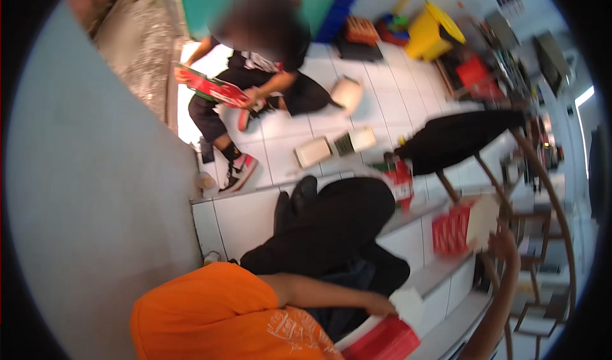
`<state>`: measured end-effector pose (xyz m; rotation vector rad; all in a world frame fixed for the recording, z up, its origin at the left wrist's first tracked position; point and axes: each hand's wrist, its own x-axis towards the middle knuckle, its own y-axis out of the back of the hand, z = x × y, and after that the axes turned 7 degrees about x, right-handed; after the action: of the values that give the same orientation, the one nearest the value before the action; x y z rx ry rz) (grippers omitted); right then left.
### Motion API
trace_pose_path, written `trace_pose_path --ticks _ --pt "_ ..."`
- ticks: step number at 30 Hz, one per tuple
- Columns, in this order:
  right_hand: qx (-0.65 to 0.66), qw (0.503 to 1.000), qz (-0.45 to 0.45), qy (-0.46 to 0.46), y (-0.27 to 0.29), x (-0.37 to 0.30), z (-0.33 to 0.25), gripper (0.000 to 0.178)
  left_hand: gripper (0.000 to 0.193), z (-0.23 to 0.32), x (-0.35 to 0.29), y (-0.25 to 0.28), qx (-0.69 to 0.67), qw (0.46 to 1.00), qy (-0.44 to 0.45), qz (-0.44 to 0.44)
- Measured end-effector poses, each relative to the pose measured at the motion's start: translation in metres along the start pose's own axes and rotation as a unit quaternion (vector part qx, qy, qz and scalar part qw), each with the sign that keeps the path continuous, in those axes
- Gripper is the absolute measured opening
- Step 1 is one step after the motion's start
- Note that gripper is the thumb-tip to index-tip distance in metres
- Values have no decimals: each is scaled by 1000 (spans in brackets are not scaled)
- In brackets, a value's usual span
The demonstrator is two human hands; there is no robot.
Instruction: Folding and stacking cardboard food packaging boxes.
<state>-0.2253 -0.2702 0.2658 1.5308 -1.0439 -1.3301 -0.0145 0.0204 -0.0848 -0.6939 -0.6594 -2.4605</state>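
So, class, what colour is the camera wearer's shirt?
The shirt is orange with pale markings; the head view shows it best.

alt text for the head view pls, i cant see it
A person in orange has the left hand on a white panel beside a red box, the right hand on a cream panel beside another red box. Across white tiles, a co-worker holds a red panel. The view is blurred.
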Motion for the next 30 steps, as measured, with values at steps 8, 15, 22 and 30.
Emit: trace_pose_path --ticks 8,15,22,30 --pt "-71 993 -61 68 -25 -15 26 56 29 67 25 26 7 981 163 -104" --pt "-258 944 0 -207 -68 -4 13 60 28 80 6 20 8 970 221 -97" --pt "-294 949 59 -95 -64 25 3 51 30 68 -8 56 -31 955 293 -46" --pt "165 949 69 -260 -93 97 189 41 22 59 23 -3 11 988 154 6"
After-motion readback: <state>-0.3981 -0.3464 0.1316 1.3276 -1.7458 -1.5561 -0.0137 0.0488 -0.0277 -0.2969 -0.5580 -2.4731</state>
